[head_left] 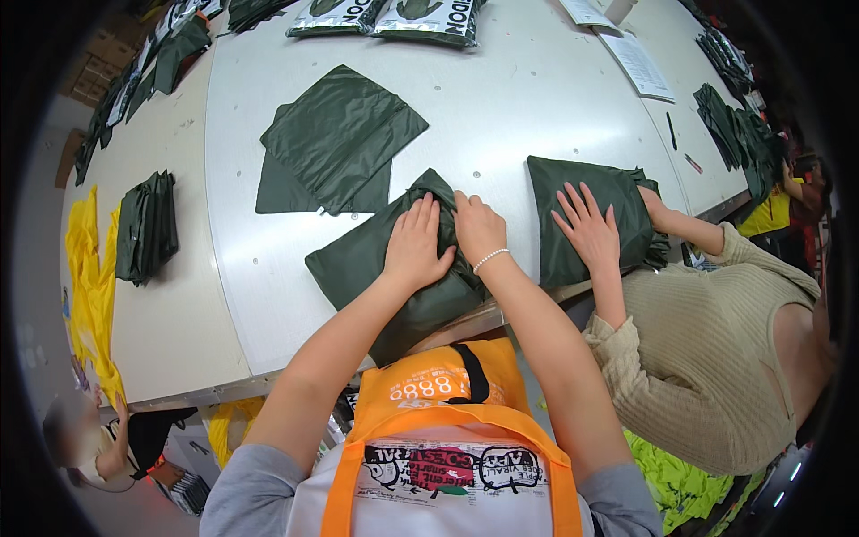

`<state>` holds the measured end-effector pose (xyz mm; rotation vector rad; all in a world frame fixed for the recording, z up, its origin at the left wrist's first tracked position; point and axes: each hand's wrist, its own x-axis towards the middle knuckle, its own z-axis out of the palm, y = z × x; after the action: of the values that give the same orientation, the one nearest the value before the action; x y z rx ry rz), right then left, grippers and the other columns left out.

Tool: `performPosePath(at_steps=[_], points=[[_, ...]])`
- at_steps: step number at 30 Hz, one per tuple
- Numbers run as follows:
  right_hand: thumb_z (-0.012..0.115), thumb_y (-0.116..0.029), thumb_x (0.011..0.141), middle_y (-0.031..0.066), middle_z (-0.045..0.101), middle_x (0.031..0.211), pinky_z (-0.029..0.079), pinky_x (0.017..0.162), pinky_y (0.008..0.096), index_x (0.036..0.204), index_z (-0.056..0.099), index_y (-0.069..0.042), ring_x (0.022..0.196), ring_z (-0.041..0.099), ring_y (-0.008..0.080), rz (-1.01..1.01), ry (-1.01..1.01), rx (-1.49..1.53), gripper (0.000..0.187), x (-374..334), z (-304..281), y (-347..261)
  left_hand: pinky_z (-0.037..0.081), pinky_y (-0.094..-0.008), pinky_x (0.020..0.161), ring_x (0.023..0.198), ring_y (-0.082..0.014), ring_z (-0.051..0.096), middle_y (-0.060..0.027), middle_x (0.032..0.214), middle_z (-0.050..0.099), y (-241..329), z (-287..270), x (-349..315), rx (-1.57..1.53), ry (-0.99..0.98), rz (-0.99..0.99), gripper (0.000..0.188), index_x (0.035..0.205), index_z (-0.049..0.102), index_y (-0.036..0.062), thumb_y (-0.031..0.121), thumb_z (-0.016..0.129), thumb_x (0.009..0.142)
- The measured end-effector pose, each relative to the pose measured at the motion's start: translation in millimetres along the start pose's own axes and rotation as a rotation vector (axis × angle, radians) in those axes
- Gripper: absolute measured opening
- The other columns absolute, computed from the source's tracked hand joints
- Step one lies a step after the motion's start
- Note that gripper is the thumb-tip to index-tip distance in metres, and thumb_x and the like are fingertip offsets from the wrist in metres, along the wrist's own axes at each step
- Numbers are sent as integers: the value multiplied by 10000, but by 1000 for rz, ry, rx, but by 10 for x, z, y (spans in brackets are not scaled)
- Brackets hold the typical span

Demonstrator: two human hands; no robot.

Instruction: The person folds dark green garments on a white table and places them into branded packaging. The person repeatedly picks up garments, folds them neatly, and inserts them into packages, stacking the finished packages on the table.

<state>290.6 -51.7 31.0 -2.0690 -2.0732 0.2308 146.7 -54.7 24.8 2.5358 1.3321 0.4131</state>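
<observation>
A bulky dark green fabric pouch (353, 259) lies in front of me at the table's near edge, its lower part hanging over the edge. My left hand (417, 243) lies on it, palm down with the fingers stretched out. Beside it, my right hand (480, 231), with a beaded bracelet at the wrist, has its fingers curled over the pouch's upper right edge, where the cloth is bunched. What lies under those fingertips is hidden. Farther off, flat dark green fabric pouches (344, 139) overlap each other on the table.
On my right, a co-worker's hand (591, 228) presses on another dark green pouch (559, 192). Packed clear bags (425, 22) and paper sheets (637, 64) sit at the far side. To the left are a dark folded stack (148, 228) and yellow cloth (89, 277).
</observation>
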Motion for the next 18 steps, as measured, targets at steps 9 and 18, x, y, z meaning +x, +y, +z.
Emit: performPosePath(at_steps=[9,18], points=[[548,-93,808,141,619,821,528,628,403,930,593,-43,741,648,310,-160,-147,97,139,79,-107,-177,306,-482,990,1251,-374,379,-198,1182,552,-203,21,232,-140,-271,-88,595,1056,598,-39,414,676,678],[587,-91,810,135,558,847,513,632,375,1069,607,20,744,592,284,-142,15,129,283,-82,-115,-483,306,-505,1013,1274,-357,370,-169,1435,358,-633,-198,-346,78,-83,-99,740,1395,422,242,591,613,771]])
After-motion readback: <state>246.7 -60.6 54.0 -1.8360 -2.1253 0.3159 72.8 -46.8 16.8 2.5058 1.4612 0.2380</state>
